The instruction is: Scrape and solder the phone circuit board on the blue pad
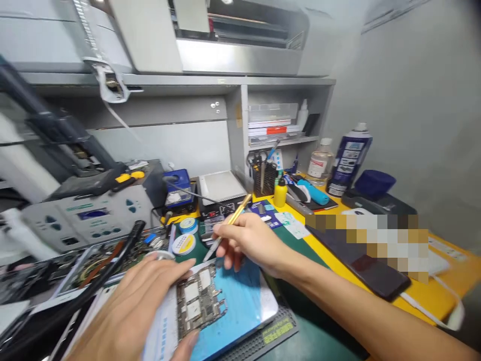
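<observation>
The far left of the bench is blurred: a dark microscope arm (56, 130) and a grey control unit (82, 215) can be made out, and the clutter below them is not resolved. The left hand (135, 306) is cut off at the bottom edge; it is laid flat, fingers curled loosely over the left side of a circuit board (201, 301), thumb tip touching its lower edge, so the board is pinned rather than enclosed. The board is seen lying on a blue mat (244, 301), near the mat's left edge, with bare mat to its right. Two round tins (185, 239) are noted just behind the hands. The right hand (248, 240) is closed in a pen grip on a gold-handled tool (230, 220); the tool tip is held just above the board's upper edge, contact not determinable. Further right, a tool cup (265, 175), a yellow bottle (280, 193) and a spray can (349, 158) are recorded. A dark phone (376, 273) is partly masked by a pixelated block. Open yellow bench surface (432, 296) remains at the right edge.
</observation>
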A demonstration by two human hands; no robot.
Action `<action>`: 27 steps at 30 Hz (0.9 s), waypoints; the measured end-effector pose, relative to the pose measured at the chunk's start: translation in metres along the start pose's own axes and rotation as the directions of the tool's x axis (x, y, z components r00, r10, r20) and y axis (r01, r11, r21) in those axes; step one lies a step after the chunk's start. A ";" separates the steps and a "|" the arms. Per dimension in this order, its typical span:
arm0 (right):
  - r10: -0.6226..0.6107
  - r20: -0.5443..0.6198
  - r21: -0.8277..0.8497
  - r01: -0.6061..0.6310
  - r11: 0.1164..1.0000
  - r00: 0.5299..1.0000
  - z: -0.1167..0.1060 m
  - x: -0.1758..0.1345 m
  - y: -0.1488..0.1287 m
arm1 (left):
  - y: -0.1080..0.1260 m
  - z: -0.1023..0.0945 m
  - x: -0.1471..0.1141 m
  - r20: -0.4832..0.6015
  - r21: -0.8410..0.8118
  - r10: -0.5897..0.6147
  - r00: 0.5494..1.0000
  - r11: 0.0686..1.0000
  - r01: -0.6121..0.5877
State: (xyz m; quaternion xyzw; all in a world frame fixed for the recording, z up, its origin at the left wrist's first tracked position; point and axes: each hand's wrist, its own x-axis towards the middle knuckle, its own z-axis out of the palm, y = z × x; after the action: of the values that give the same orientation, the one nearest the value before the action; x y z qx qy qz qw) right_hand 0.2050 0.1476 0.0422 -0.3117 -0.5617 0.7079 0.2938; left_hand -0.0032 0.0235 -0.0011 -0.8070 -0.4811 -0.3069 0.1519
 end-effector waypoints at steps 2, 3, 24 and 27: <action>-0.008 -0.010 0.007 0.008 1.000 1.000 0.000 -0.002 -0.002 | 0.007 -0.010 0.004 0.038 0.073 0.015 0.999 0.997 -0.017; -0.008 -0.010 0.012 0.008 1.000 1.000 0.000 -0.004 -0.002 | 0.008 -0.013 0.006 0.046 0.093 0.017 0.999 0.995 -0.021; 0.125 0.024 -0.208 -0.117 0.971 0.992 0.007 -0.031 0.002 | 0.008 -0.004 -0.002 -0.032 0.022 0.003 0.999 1.000 -0.003; 0.137 -0.023 -0.234 -0.139 0.962 0.990 0.009 -0.032 0.004 | 0.011 -0.001 -0.003 -0.042 0.007 -0.027 0.999 1.000 0.027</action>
State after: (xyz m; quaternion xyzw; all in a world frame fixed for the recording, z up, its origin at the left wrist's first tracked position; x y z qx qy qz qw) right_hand 0.2180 0.1174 0.0435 -0.3851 -0.6175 0.6540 0.2067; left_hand 0.0053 0.0152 -0.0019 -0.7933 -0.4898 -0.3239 0.1607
